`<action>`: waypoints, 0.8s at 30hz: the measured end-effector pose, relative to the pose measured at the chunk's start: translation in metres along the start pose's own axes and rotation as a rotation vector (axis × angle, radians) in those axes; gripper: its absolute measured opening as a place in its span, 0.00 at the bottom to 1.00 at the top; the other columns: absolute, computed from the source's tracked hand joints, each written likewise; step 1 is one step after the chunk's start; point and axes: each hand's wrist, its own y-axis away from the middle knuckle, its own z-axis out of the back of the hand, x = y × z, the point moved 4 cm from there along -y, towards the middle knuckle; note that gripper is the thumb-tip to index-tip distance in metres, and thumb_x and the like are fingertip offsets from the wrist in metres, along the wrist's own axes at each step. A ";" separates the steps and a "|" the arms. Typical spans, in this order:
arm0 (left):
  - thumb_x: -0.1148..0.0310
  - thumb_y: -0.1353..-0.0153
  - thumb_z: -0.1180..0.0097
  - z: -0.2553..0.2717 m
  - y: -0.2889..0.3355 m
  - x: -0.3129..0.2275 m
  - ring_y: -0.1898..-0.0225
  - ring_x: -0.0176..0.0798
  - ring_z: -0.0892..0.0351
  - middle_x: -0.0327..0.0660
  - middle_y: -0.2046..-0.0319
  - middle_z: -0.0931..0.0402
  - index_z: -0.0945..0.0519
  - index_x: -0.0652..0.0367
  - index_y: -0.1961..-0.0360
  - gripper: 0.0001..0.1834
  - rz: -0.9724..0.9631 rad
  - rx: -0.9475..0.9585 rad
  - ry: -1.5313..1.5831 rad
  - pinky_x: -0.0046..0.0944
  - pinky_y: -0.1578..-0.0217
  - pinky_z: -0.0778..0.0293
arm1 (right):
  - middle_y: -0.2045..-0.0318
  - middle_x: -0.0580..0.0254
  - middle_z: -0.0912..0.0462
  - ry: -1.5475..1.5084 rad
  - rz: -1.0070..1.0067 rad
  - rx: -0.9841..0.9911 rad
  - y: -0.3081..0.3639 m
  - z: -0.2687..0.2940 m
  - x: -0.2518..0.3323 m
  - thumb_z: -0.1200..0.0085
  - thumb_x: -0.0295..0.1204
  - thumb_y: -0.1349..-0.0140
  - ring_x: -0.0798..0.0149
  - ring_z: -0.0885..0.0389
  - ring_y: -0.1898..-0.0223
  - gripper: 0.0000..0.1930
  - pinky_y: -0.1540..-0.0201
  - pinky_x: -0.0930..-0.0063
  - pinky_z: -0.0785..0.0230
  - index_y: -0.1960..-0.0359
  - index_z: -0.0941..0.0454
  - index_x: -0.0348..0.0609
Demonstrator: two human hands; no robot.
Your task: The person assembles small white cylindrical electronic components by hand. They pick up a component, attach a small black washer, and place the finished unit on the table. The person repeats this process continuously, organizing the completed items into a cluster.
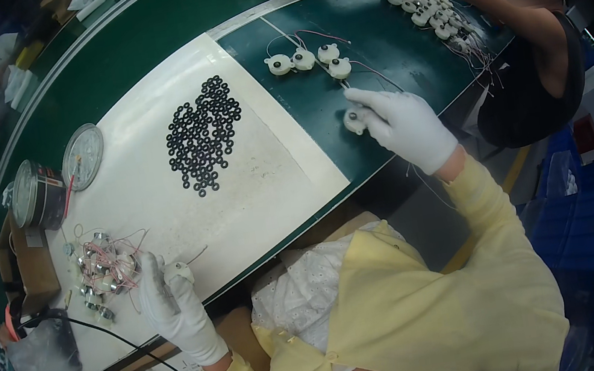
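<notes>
Head cam: right hand (410,124) has thumb and fingers pinched on a round white motor (354,121) over the green mat (382,37). Left hand (174,309) is closed loosely on another white wired motor (180,271), right beside the motor pile (107,265).

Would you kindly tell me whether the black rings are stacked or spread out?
Spread out: the black rings lie scattered across the white surface.

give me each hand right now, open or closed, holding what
Left hand: closed, holding a white wired part.
Right hand: closed, holding a white round part.
</notes>
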 end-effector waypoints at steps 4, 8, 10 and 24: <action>0.63 0.23 0.40 -0.001 0.000 0.001 0.51 0.39 0.20 0.47 0.43 0.23 0.27 0.68 0.28 0.29 -0.042 -0.023 -0.040 0.41 0.44 0.23 | 0.72 0.56 0.14 0.136 0.041 -0.076 -0.027 0.011 0.017 0.36 0.34 0.35 0.51 0.14 0.71 0.11 0.67 0.58 0.23 0.53 0.13 0.47; 0.63 0.25 0.38 0.000 -0.001 0.002 0.57 0.41 0.21 0.44 0.54 0.19 0.25 0.67 0.30 0.28 -0.143 0.004 -0.162 0.44 0.48 0.24 | 0.80 0.58 0.19 0.039 0.083 0.117 -0.025 0.022 0.035 0.33 0.39 0.37 0.52 0.16 0.76 0.10 0.71 0.59 0.26 0.69 0.16 0.49; 0.64 0.27 0.37 -0.004 -0.004 -0.001 0.60 0.43 0.22 0.43 0.60 0.19 0.23 0.66 0.32 0.27 -0.244 0.037 -0.309 0.46 0.51 0.25 | 0.82 0.57 0.20 0.212 0.160 0.254 -0.020 0.005 0.040 0.35 0.45 0.36 0.51 0.17 0.77 0.15 0.72 0.57 0.27 0.72 0.18 0.48; 0.65 0.30 0.35 -0.014 -0.012 -0.023 0.60 0.49 0.22 0.42 0.62 0.17 0.21 0.64 0.35 0.25 -0.481 0.060 -0.613 0.48 0.52 0.27 | 0.71 0.51 0.13 0.209 0.122 0.353 -0.081 -0.012 0.011 0.37 0.43 0.34 0.46 0.14 0.68 0.13 0.64 0.53 0.22 0.60 0.12 0.47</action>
